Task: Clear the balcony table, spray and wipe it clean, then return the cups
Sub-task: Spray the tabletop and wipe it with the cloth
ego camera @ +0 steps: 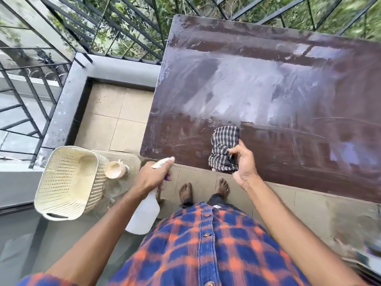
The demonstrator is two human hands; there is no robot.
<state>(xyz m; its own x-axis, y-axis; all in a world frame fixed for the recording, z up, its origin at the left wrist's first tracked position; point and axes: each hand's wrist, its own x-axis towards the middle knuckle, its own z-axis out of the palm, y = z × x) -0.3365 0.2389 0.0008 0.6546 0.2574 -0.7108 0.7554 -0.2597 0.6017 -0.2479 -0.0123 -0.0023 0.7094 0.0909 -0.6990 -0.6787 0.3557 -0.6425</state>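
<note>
The dark brown table point(278, 58) fills the upper right, its top streaked with wet, cloudy smears. My right hand point(244, 165) grips a grey checked cloth point(224, 147) that lies near the table's front edge. My left hand point(153, 177) holds a white spray bottle point(144, 213) by its trigger head, just off the table's front left corner, with the nozzle pointing toward the table. A cream cup point(114, 169) stands on a low glass surface to the left, beside the basket.
A cream perforated plastic basket point(66, 182) sits at the left, next to the cup. Black metal railings point(31, 89) and a grey ledge point(61, 112) close the balcony on the left and far side. Beige floor tiles point(115, 120) show left of the table. My bare feet stand by the table's front edge.
</note>
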